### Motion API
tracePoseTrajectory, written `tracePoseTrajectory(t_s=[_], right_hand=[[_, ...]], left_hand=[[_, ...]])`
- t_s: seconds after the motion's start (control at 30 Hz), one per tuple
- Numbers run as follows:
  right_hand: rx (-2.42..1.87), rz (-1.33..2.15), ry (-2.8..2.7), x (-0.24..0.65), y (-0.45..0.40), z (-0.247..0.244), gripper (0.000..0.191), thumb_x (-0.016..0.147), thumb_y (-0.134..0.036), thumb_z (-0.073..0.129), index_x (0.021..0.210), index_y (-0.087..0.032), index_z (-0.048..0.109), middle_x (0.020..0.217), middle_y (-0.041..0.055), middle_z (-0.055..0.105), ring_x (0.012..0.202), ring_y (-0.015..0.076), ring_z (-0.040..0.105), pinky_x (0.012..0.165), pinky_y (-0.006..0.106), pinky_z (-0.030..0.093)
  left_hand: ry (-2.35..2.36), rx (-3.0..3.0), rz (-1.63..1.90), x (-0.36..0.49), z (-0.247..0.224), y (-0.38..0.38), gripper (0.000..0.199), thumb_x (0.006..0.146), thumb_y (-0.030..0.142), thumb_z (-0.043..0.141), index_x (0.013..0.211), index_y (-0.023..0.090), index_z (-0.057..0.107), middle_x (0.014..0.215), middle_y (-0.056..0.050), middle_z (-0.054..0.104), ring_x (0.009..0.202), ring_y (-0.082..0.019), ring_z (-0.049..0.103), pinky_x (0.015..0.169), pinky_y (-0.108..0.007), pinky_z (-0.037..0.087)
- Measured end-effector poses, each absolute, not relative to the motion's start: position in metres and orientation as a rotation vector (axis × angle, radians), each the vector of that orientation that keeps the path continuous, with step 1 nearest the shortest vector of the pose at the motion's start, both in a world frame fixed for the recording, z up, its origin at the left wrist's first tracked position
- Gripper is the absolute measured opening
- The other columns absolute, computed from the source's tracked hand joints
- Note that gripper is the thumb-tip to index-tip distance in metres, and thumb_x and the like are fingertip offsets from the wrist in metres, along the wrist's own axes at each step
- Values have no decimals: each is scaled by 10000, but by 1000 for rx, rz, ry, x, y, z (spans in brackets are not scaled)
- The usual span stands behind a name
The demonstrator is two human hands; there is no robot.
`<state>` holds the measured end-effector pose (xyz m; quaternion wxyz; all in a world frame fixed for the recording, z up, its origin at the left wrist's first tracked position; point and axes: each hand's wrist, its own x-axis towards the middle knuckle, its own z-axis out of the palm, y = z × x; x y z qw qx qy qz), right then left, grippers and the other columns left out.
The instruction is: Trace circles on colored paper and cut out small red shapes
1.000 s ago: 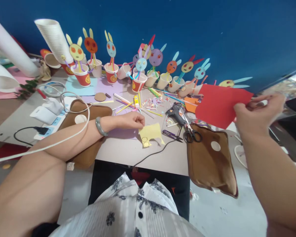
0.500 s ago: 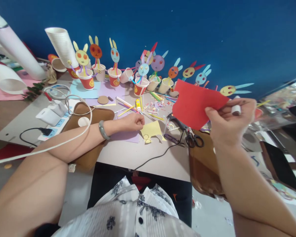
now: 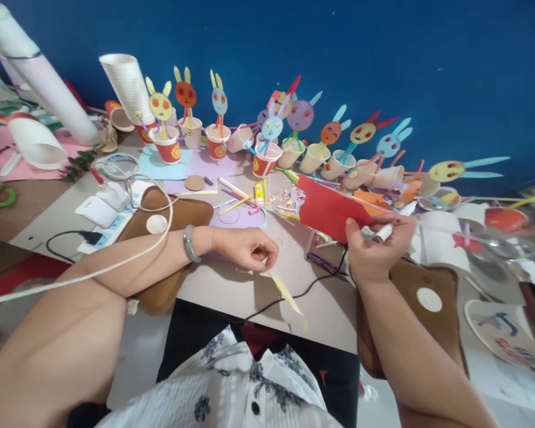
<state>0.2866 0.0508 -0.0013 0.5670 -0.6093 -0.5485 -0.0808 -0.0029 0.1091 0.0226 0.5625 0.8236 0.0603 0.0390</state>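
Between its thumb and fingers my left hand (image 3: 247, 248) pinches a corner of a yellow sheet of paper (image 3: 285, 292), which hangs nearly edge-on above the table front. My right hand (image 3: 377, 246) is closed on a red sheet of paper (image 3: 330, 208), held tilted over the right side of the table. A white marker with a dark end (image 3: 382, 233) is also tucked in the fingers of that hand. Behind the hands lie a yellow glue stick (image 3: 258, 194), several pencils and pens, and small paper scraps (image 3: 289, 201). A purple sheet (image 3: 249, 219) lies partly under my left hand.
A row of paper cups (image 3: 267, 159) with paper rabbit figures stands along the blue wall. At left are a stack of white cups (image 3: 125, 83), a power strip (image 3: 111, 229) and a white cable (image 3: 129, 257). A black cable (image 3: 289, 297) crosses the table front.
My left hand has lifted the yellow sheet off the table and turned it edge-on. My right hand has lowered and moved left with the red sheet and marker. The view has shifted slightly right.
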Motion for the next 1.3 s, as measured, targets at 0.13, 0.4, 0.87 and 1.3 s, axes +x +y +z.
tracePoseTrajectory(t_s=[0.13,0.4,0.87,1.3], right_hand=[[-1400,-322,-1307,283,48,-2,308,704,-326,769,869,-226,528,794,0,541,660,168,560,667,367,519],[-1443,-364,-1385,279,44,-4,286,738,-395,759,837,-230,547,813,23,598,699,193,608,724,397,556],[-1173,-506,-1455,275,40,0,342,745,-336,795,891,-279,490,787,39,711,724,266,715,698,466,594],[-948,-628,-1868,271,33,3,285,771,-186,741,874,-273,490,864,17,794,671,216,741,732,449,590]], left_hand=[[262,1858,141,-2,21,113,43,750,151,608,789,139,622,539,92,358,497,-50,334,494,-186,306],[425,1906,318,3,14,118,90,744,218,654,769,139,619,769,-1,613,658,-78,525,613,-208,412],[1015,1436,732,4,18,135,150,835,113,547,956,182,492,560,96,491,456,-48,436,478,-180,327],[814,1637,614,2,29,118,362,909,456,596,1032,119,647,802,-35,647,572,-68,542,510,-191,397]])
